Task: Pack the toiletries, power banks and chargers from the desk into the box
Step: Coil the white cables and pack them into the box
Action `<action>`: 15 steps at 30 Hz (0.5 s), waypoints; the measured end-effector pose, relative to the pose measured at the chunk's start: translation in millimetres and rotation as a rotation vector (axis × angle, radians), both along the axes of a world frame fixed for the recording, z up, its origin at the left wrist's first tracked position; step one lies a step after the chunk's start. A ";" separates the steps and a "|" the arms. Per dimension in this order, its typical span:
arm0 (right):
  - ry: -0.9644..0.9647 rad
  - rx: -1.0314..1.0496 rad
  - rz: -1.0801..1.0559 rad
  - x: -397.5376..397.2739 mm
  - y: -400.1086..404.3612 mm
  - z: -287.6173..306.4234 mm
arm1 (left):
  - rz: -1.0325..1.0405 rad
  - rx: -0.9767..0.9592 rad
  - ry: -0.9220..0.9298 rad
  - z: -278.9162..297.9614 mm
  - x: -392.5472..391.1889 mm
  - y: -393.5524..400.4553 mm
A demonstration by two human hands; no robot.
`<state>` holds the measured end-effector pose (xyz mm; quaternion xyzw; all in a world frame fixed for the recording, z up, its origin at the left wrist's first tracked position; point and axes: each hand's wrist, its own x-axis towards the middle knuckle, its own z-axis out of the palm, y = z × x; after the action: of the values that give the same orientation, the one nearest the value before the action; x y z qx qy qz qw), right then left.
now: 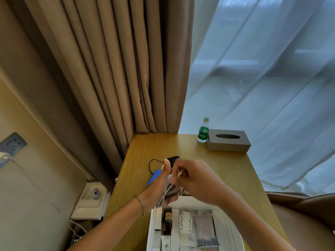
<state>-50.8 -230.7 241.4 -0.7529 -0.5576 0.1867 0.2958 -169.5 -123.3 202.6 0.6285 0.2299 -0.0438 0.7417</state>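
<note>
My left hand point(160, 189) holds a bundle of white cable point(167, 192) above the far edge of the white box point(153, 230). My right hand point(195, 180) pinches the cable's free end close to the left thumb. The box sits at the desk's near edge and holds a brown bottle point(168, 221), a white tube, sachets and a white plastic piece. Behind the hands on the wooden desk point(226, 171) lie a blue power bank point(154, 177) and a black charger point(173, 159) with a thin black cord point(151, 164), both partly hidden by the hands.
A green-labelled water bottle point(203, 130) and a grey tissue box point(228, 140) stand at the desk's far right. Brown curtains hang behind the desk, sheer ones to the right. A wall socket panel point(12, 144) with a white plug is at left; a brown chair point(308, 214) at right.
</note>
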 end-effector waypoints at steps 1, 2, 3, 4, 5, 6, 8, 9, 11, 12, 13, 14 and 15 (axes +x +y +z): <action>0.021 0.037 -0.021 3.7 0.6 -1.9 | -0.055 -0.011 -0.012 -2.2 -2.2 -0.9; 0.036 0.062 -0.039 5.3 1.3 -5.0 | -0.102 -0.017 -0.030 -3.6 -4.5 -1.6; 0.053 0.076 -0.055 5.5 1.7 -9.1 | -0.142 -0.019 -0.055 -4.9 -6.3 -1.3; 0.089 0.089 -0.069 5.0 1.7 -14.3 | -0.174 -0.011 -0.081 -5.3 -7.6 -0.7; 0.152 0.108 -0.084 4.0 1.5 -20.0 | -0.194 0.002 -0.112 -6.6 -8.3 -0.1; 0.226 0.124 -0.099 2.8 0.9 -25.7 | -0.207 0.021 -0.138 -8.7 -9.0 0.3; 0.319 0.146 -0.123 1.8 -0.3 -36.2 | -0.222 0.072 -0.168 -15.5 -10.4 0.8; 0.345 0.150 -0.133 2.2 -1.1 -40.8 | -0.212 0.082 -0.165 -18.9 -10.5 0.6; 0.414 0.144 -0.162 3.6 -2.8 -46.8 | -0.165 0.079 -0.130 -26.8 -10.1 -2.5; 0.461 0.131 -0.175 4.6 -3.9 -48.9 | -0.155 0.065 -0.119 -31.8 -9.6 -5.5; 0.506 0.114 -0.182 5.4 -6.4 -51.5 | -0.146 0.046 -0.115 -36.5 -7.9 -9.7; 0.532 0.098 -0.184 6.2 -9.1 -53.8 | -0.149 0.039 -0.107 -40.0 -6.4 -13.5; 0.540 0.089 -0.189 6.8 -12.5 -56.4 | -0.153 0.041 -0.102 -45.2 -5.2 -17.4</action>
<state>-44.0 -243.2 185.0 -0.7108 -0.3939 0.3273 0.4822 -174.7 -140.8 157.4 0.6606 0.1437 -0.0636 0.7341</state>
